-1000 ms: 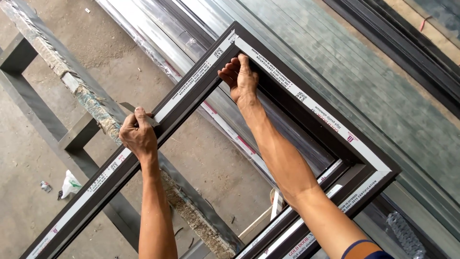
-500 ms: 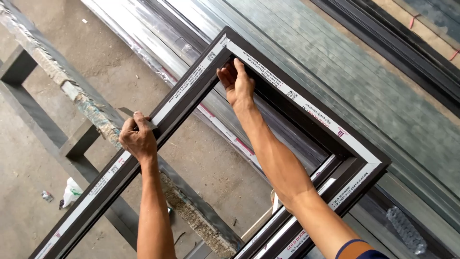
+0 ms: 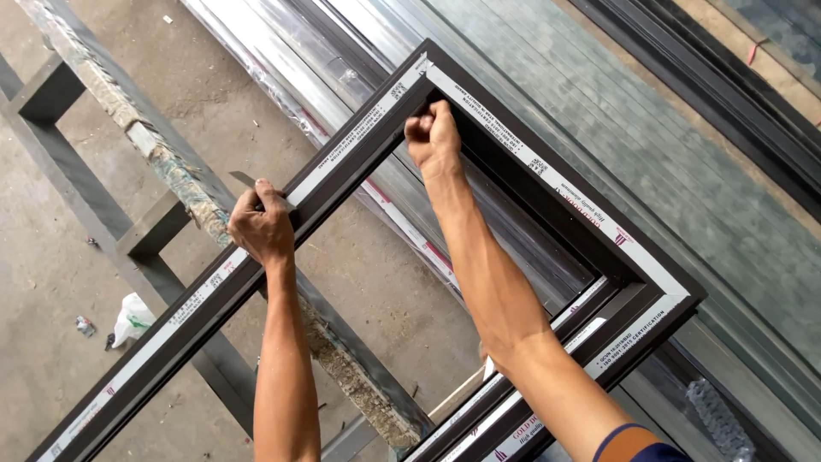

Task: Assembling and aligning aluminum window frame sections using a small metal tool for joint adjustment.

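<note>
A dark rectangular window frame [image 3: 633, 257] with white protective tape strips tilts across the view, held up by both hands. My left hand [image 3: 261, 227] grips its left rail, with a thin grey blade-like piece [image 3: 244, 180] sticking out by the fingers. My right hand [image 3: 434, 137] is closed on the inner edge of the top rail, close to the upper corner [image 3: 423, 56]. My right forearm passes through the frame's opening.
A worn, paint-crusted metal bench frame [image 3: 162, 162] runs under the window frame on the concrete floor [image 3: 51, 282]. Bundles of wrapped silver profiles [image 3: 291, 60] and dark profiles [image 3: 735, 103] lie at the back and right. A crumpled white bag [image 3: 132, 316] lies at left.
My right hand has slid along the top rail inside the frame and closed into a tighter grip. The frame sits slightly differently in view. My left hand keeps its hold.
</note>
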